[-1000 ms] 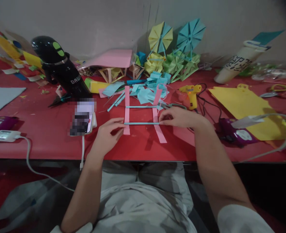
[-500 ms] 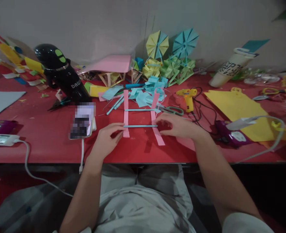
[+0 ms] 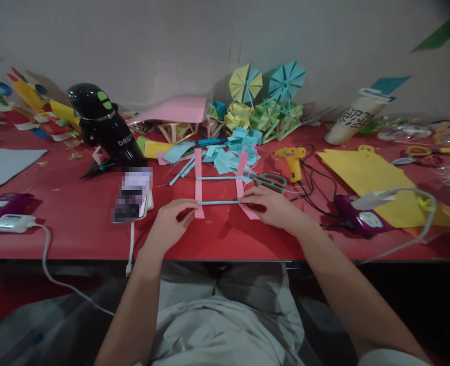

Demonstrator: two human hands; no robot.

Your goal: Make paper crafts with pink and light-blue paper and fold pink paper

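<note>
The blue paper stick (image 3: 219, 203) lies across two pink strips (image 3: 198, 183), left hand (image 3: 170, 223) and right hand (image 3: 272, 206) pinching its ends to keep it square near the table's front edge (image 3: 76, 244).

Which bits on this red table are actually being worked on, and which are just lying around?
In hand: left hand and right hand pressing the near blue stick across two pink strips; far blue stick.
Lying about: glue gun, scissors, phone, yellow sheet, paper pinwheels.

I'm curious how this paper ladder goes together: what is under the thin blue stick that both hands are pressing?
Under the thin blue stick lie two pink paper strips, one beneath each end, on the red table. The left hand and right hand cover the crossings themselves.
</note>
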